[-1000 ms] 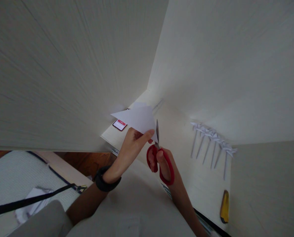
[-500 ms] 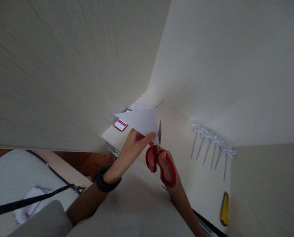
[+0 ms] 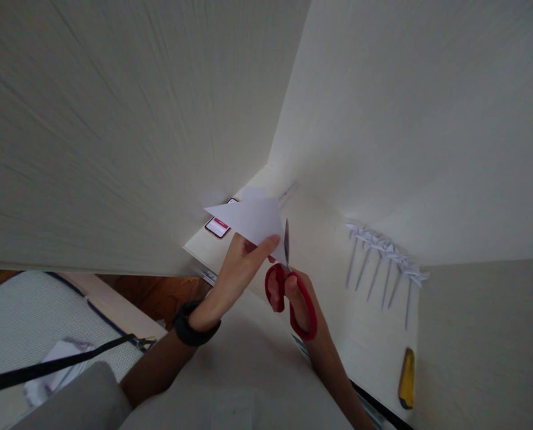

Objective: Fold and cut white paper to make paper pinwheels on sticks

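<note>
Pale desk (image 3: pixel 320 239), phone (image 3: pixel 217 226), row of paper pinwheels (image 3: pixel 385 257), yellow utility knife (image 3: pixel 407 378)

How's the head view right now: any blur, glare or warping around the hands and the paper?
Head view: dim and soft overall, no glare; wide-angle warping bends the pale walls toward the corners. The left hand holding the white paper and the right hand in the red scissors read fairly sharp. The paper pinwheels and yellow utility knife look softer.
</note>
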Available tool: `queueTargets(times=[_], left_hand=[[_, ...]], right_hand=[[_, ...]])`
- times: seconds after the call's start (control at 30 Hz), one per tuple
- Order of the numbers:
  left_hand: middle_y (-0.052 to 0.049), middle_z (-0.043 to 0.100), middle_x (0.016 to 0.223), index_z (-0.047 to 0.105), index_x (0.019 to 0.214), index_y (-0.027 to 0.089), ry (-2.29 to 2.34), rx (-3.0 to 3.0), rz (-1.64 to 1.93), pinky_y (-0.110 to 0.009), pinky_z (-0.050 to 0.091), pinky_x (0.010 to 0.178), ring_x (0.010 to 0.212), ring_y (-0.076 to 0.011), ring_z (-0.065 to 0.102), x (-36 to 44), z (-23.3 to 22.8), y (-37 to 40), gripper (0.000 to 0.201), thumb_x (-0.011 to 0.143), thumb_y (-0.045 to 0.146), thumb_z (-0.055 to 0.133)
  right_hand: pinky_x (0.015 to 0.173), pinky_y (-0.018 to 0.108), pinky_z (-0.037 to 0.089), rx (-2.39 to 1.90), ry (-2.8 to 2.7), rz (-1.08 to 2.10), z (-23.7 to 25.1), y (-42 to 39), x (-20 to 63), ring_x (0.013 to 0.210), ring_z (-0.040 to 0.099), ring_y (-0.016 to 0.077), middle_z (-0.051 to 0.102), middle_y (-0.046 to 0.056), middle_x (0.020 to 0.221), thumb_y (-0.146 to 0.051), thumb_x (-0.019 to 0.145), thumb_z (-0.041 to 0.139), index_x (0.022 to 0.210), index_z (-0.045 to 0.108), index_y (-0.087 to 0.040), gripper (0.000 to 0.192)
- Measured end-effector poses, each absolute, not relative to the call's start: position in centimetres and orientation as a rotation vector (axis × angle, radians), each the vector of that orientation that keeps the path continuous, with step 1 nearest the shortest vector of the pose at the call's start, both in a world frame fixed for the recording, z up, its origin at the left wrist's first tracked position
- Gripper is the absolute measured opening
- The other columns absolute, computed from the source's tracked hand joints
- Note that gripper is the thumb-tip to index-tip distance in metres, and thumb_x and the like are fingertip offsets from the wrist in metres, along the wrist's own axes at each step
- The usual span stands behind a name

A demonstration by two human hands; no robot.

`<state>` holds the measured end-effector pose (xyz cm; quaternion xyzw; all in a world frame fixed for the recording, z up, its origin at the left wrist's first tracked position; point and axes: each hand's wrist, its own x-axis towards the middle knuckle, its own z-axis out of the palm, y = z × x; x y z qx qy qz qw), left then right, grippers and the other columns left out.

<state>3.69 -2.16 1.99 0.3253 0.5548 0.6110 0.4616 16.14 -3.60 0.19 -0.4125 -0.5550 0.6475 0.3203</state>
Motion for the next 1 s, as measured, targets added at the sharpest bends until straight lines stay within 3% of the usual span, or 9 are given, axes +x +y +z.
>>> queueTargets(times=[0.33, 0.63, 1.0], left_hand=[[0.003, 0.058, 0.067, 0.058, 0.073, 0.019, 1.338, 0.876, 1.462, -0.023, 0.049, 0.059, 0.061, -0.0128, 0.056, 3.6, 1.8, -1.8, 0.013, 0.074, 0.031, 0.063], [0.001, 0.064, 0.078, 0.062, 0.085, 0.018, 1.342, 0.831, 1.492, -0.025, 0.05, 0.065, 0.072, -0.0153, 0.059, 3.7, 1.1, -1.6, 0.019, 0.073, 0.032, 0.065], [0.001, 0.064, 0.074, 0.061, 0.082, 0.019, 1.361, 0.805, 1.497, -0.026, 0.05, 0.064, 0.069, -0.0157, 0.059, 3.6, 0.7, -1.7, 0.018, 0.073, 0.034, 0.066]], right_hand=[[0.045, 0.025, 0.032, -1.047, -1.467, 1.691, 0.4, -3.7, 16.2, 0.044, 0.038, 0.0093, 0.04, -0.004, 0.053, -0.078, 0.082, 0.036, 0.065, 0.043, -0.021, 0.059], [0.044, 0.023, 0.034, -1.092, -1.509, 1.66, 0.0, -3.6, 16.3, 0.042, 0.038, 0.0084, 0.04, -0.004, 0.051, -0.073, 0.085, 0.037, 0.063, 0.04, -0.021, 0.056], [0.039, 0.022, 0.034, -1.141, -1.521, 1.725, -0.9, -3.1, 16.5, 0.039, 0.042, 0.009, 0.041, -0.004, 0.048, -0.084, 0.073, 0.041, 0.063, 0.044, -0.021, 0.064]])
